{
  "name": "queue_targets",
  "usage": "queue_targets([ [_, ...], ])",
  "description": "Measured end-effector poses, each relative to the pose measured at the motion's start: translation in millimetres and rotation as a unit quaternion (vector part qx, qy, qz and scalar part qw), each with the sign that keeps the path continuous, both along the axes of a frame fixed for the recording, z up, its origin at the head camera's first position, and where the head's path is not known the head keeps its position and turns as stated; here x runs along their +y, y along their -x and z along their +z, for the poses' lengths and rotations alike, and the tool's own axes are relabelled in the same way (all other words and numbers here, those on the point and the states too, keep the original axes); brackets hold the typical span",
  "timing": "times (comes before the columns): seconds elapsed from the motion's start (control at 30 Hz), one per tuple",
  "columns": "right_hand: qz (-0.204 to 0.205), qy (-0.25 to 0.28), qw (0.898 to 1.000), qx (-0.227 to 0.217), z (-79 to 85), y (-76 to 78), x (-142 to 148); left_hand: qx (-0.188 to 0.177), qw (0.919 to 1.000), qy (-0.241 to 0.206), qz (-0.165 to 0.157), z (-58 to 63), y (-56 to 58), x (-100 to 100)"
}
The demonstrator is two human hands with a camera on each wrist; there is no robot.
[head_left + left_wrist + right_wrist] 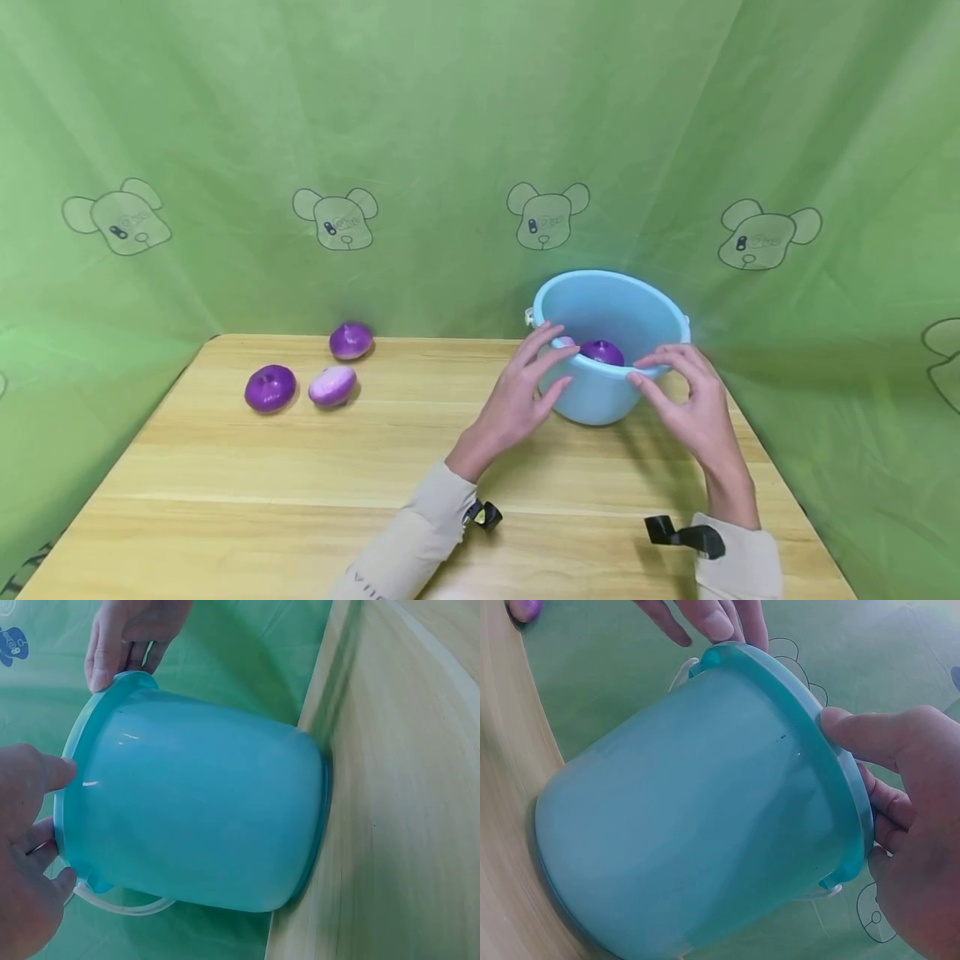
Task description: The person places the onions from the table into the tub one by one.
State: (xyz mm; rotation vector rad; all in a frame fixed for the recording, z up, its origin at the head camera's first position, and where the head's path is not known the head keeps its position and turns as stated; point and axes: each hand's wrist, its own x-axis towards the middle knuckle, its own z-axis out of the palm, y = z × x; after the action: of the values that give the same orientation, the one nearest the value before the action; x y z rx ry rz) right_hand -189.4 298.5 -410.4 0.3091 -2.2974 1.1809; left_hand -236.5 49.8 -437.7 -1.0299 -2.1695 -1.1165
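A light blue bucket [600, 398] stands near the back right of the table, with a purple onion [602, 352] and part of a pinkish thing [566, 342] showing inside it. On the near left part of the rim is my left hand [519, 396], fingers over the edge and thumb outside. My right hand [693, 404] grips the rim on the right; in the right wrist view its thumb [859, 735] presses the outside while the other fingers curl behind the rim. The left wrist view shows the bucket's base against the wooden table.
At the back left of the table [300, 475] lie a dark purple onion [270, 389], another purple onion [350, 341] and a paler one [332, 387]. A green curtain [435, 108] with printed bear heads hangs close behind the bucket and along both sides.
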Motion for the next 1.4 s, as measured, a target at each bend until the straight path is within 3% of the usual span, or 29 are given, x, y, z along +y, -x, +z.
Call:
queue_targets([
  [0.2, -0.001, 0.002, 1.0, -0.002, 0.7, -0.1, -0.3, 0.004, 0.9999, -0.01, -0.003, 0.4, -2.0, -6.7],
  [0.5, -0.001, -0.002, 1.0, 0.006, -0.1, 0.8, -1.7, -0.021, 0.9995, -0.022, 0.011, 1.9, -4.0, -17.1],
  [1.4, 0.0, 0.006, 1.0, 0.0, 0.0, 0.1, -1.4, -0.01, 0.9963, -0.075, 0.04, 15.4, 1.6, -50.5],
])
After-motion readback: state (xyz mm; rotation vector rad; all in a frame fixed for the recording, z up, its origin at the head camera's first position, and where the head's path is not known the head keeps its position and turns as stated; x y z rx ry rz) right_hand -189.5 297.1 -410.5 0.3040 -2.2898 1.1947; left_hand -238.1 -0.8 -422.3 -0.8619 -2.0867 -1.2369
